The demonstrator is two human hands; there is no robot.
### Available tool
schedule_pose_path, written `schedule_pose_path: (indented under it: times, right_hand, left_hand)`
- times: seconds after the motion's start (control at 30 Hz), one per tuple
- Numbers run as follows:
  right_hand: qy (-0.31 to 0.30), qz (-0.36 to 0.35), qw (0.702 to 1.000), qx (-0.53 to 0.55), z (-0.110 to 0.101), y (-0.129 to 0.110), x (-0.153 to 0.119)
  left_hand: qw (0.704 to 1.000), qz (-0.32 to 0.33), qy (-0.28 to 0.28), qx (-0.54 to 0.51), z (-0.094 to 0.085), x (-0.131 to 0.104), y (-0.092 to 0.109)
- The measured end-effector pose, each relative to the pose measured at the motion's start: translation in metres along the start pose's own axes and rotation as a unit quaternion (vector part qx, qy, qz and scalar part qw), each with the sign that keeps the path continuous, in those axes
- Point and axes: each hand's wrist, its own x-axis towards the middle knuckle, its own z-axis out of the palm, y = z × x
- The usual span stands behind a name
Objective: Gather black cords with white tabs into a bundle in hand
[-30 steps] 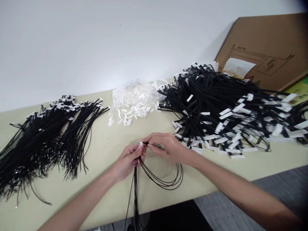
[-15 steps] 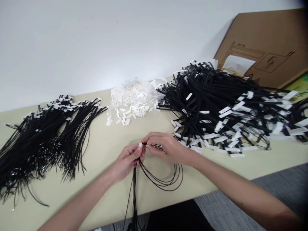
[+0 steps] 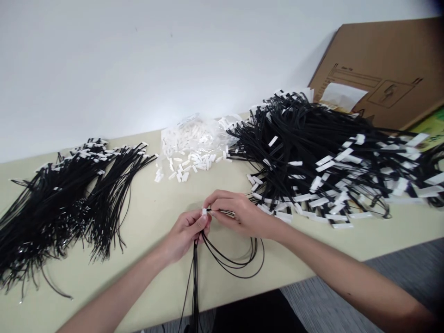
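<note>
Two-handed, pinched white connector in left hand, black wires in right hand — perhaps risked bending wires through crooked pressure.

Held cables hang between left cable pile and right cable heap.

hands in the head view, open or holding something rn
Left hand: closed, pinching a small white piece.
Right hand: closed, holding thin black cables.

A pale table meets a white wall above grey flooring.
</note>
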Motion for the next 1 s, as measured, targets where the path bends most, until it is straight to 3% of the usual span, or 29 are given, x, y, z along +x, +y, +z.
schedule_pose_path:
  times: [0.47, 1.0]
  right_hand:
    - [0.045, 0.001, 0.998, -0.037, 0.0064, -0.0018, -0.0012]
    - [0.044, 0.019, 0.999, 0.01, 0.0005, -0.0003, -0.0031]
  left_hand:
    - [0.999, 0.007, 0.028, -0.022, 0.0008, 0.0008, 0.0005]
    - [0.998, 0.007, -0.017, -0.065, -0.0014, 0.0008, 0.003]
